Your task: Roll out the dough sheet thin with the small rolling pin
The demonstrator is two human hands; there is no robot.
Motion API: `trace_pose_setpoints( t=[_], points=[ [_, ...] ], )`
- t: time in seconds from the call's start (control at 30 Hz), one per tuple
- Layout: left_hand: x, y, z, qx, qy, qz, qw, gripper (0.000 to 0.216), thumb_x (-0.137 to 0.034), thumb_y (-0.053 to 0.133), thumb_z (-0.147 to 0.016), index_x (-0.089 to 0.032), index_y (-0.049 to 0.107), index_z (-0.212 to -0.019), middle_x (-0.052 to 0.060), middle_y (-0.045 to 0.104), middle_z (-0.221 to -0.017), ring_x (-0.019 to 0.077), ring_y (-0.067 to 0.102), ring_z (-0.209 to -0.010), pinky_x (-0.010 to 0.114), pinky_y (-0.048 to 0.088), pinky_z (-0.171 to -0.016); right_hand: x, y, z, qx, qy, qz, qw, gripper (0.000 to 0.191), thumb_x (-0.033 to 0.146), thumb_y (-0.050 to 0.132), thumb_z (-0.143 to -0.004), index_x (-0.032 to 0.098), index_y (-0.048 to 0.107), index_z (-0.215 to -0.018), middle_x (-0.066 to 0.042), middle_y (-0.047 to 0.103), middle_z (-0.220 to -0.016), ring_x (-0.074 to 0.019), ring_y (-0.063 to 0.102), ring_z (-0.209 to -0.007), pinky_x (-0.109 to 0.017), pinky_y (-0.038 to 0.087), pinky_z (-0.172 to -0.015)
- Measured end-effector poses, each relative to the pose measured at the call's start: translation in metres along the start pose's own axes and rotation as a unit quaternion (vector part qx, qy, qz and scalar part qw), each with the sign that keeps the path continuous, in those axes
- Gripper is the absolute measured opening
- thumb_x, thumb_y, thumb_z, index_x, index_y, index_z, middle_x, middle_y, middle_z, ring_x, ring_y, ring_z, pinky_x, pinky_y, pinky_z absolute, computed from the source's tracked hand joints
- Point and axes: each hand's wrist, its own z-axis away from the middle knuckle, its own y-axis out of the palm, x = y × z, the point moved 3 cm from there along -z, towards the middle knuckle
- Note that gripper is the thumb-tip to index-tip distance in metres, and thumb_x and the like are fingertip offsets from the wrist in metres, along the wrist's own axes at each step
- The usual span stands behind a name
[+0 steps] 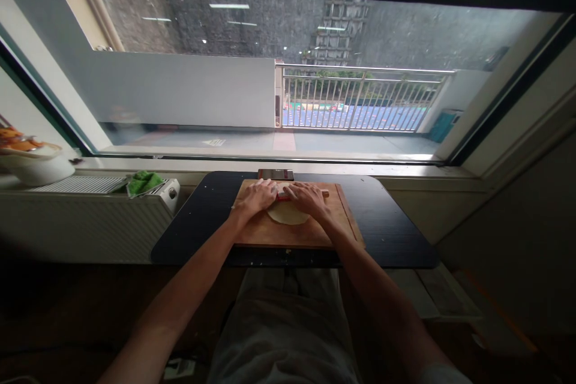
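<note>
The person's left hand [260, 194] and right hand [306, 195] lie palm-down, fingers extended, over a red-marked wooden rolling pin [284, 196] running left-to-right across the far part of a pale, round dough sheet [288, 215] on a brown wooden board [256, 235].

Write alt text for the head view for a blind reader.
A person's left hand and right hand rest on a rolling pin at the far edge of flattened dough on a wooden board. The board lies on a dark table before a wide window.
</note>
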Motion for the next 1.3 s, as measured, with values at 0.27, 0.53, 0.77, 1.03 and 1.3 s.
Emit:
trace_pose_setpoints(
  t=[0.27,0.53,0.77,1.03,1.3],
  points=[
    [-0.024,-0.009,0.059,-0.039,0.002,0.020,0.999,0.044,-0.043,0.044,-0.119,-0.021,0.079,-0.131,0.012,0.078,-0.147,0.0285,0.070,-0.140,0.042,0.049,-0.125,0.013,0.000,0.058,-0.066,0.003,-0.034,0.997,0.043,0.055,0.051,-0.120,0.021,0.078,-0.117,-0.014,0.084,-0.126,-0.0300,0.075,-0.123,-0.040,0.051,-0.114],
    [-0.038,-0.012,0.105,-0.042,0.035,0.025,0.998,0.043,-0.048,0.047,-0.118,-0.020,0.075,-0.133,0.017,0.078,-0.141,0.0311,0.073,-0.128,0.045,0.054,-0.116,0.025,0.000,0.099,-0.091,-0.032,-0.053,0.994,0.036,0.046,0.053,-0.120,0.020,0.075,-0.127,-0.016,0.082,-0.129,-0.0311,0.074,-0.124,-0.044,0.050,-0.120],
    [-0.033,-0.009,0.077,-0.005,0.029,0.025,0.999,0.044,-0.045,0.047,-0.117,-0.024,0.076,-0.142,0.011,0.073,-0.157,0.0301,0.066,-0.147,0.044,0.048,-0.127,0.012,0.007,0.074,-0.064,-0.025,-0.062,0.996,0.039,0.043,0.049,-0.120,0.025,0.077,-0.142,-0.012,0.068,-0.164,-0.0309,0.060,-0.155,-0.053,0.046,-0.132],
    [-0.026,-0.007,0.022,0.012,-0.010,0.034,0.999,0.049,-0.041,0.042,-0.118,-0.023,0.072,-0.152,0.010,0.072,-0.160,0.0270,0.066,-0.149,0.041,0.050,-0.128,-0.001,-0.001,0.017,0.013,0.017,-0.034,0.999,0.046,0.035,0.040,-0.123,0.030,0.074,-0.153,-0.006,0.070,-0.163,-0.0239,0.065,-0.151,-0.042,0.052,-0.127],
    [-0.042,-0.011,0.048,-0.010,0.008,0.041,0.999,0.046,-0.044,0.042,-0.118,-0.028,0.076,-0.144,0.007,0.078,-0.149,0.0263,0.071,-0.139,0.039,0.053,-0.122,0.009,0.003,0.039,-0.016,-0.015,-0.011,1.000,0.041,0.031,0.044,-0.121,0.028,0.080,-0.140,-0.009,0.076,-0.154,-0.0256,0.071,-0.143,-0.040,0.058,-0.118]
  ],
)
